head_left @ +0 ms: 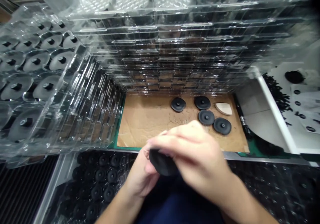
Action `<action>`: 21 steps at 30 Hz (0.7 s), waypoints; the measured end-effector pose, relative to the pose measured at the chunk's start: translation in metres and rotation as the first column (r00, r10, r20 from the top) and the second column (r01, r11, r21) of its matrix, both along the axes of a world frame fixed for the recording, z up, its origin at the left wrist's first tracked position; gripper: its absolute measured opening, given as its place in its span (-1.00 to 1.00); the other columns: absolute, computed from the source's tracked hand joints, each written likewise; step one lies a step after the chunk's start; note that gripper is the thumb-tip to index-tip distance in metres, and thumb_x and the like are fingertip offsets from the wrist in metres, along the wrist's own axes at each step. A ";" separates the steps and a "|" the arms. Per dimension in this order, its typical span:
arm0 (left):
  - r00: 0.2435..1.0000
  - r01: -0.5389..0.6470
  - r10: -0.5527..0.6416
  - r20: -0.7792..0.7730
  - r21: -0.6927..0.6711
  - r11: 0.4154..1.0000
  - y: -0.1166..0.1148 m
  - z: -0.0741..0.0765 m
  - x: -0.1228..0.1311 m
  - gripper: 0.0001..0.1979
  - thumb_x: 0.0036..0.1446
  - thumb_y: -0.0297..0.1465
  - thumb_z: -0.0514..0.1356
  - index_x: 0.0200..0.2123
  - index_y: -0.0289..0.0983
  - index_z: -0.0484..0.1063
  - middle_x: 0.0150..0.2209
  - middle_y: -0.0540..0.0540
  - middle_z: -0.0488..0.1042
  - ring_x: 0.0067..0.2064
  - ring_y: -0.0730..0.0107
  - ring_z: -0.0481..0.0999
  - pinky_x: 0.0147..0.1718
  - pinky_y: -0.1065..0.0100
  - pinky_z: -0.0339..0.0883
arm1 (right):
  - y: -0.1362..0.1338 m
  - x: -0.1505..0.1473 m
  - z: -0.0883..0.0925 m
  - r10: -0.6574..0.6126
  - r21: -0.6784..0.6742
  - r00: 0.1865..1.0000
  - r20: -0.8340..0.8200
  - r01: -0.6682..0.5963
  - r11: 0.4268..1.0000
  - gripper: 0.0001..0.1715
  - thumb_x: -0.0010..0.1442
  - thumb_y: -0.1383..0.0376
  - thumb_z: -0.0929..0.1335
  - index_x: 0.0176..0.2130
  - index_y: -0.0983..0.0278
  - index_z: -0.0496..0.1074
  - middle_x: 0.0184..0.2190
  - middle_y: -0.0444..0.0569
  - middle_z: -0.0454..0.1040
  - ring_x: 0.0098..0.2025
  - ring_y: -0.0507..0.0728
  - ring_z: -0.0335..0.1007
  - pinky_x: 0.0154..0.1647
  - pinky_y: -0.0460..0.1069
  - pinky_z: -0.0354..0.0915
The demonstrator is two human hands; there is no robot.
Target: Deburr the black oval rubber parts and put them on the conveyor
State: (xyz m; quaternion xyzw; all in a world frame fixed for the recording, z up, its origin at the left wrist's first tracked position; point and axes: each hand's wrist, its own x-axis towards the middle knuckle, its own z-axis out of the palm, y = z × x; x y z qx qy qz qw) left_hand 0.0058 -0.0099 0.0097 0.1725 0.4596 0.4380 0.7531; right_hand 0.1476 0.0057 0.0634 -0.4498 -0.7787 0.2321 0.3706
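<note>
A black rounded disc-shaped part (162, 162) is held between my two hands, near the front edge of the bench. My left hand (146, 174) grips it from the left, its fingers partly hidden behind the disc and the other hand. Over the disc's top and right side, my right hand (195, 154) is closed with its fingers bent; the hand is slightly blurred. Beyond the hands, several similar black discs with a small central stub, such as one disc (178, 104), lie on a cardboard sheet (145, 117). A pale wedge-shaped piece (223, 109) lies beside them.
Tall stacks of clear plastic trays (165, 41) rise at the back, and more trays (60, 107) holding discs stand at left. To the right is a white bin (272, 114) beside small black parts (277, 91). Trays of dark discs (100, 175) sit below the bench edge.
</note>
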 end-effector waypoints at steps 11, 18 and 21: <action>0.990 -0.118 0.125 -0.068 0.093 0.989 0.003 0.003 -0.004 -0.24 -0.51 -0.07 0.46 -0.09 -0.08 0.52 -0.11 -0.02 0.60 -0.05 0.19 0.56 -0.08 0.38 0.41 | 0.011 0.011 -0.028 -0.174 -0.213 0.981 -0.090 0.151 0.965 -0.79 0.24 0.37 0.31 -0.17 0.18 0.52 -0.29 -0.14 0.58 -0.30 0.04 0.44 -0.25 -0.02 0.20; 0.982 -0.140 0.132 0.137 0.049 0.989 0.006 0.004 -0.007 -0.38 -0.44 -0.25 0.50 -0.15 -0.09 0.55 -0.12 -0.01 0.60 -0.08 0.27 0.56 -0.09 0.42 0.41 | -0.017 0.011 -0.119 -0.209 -0.446 0.978 -0.016 0.180 0.877 -0.77 0.20 0.26 0.33 -0.36 0.23 0.59 -0.51 -0.09 0.57 -0.47 0.08 0.45 -0.42 -0.04 0.30; 0.986 -0.098 0.088 0.141 0.067 0.993 0.006 0.005 -0.004 -0.36 -0.41 -0.25 0.50 -0.11 -0.10 0.52 -0.11 -0.02 0.59 -0.07 0.25 0.54 -0.09 0.40 0.39 | -0.015 0.014 -0.093 -0.276 -0.437 0.960 -0.040 0.232 0.869 -0.79 0.22 0.23 0.33 -0.24 0.21 0.57 -0.39 -0.08 0.59 -0.45 0.06 0.46 -0.47 -0.07 0.31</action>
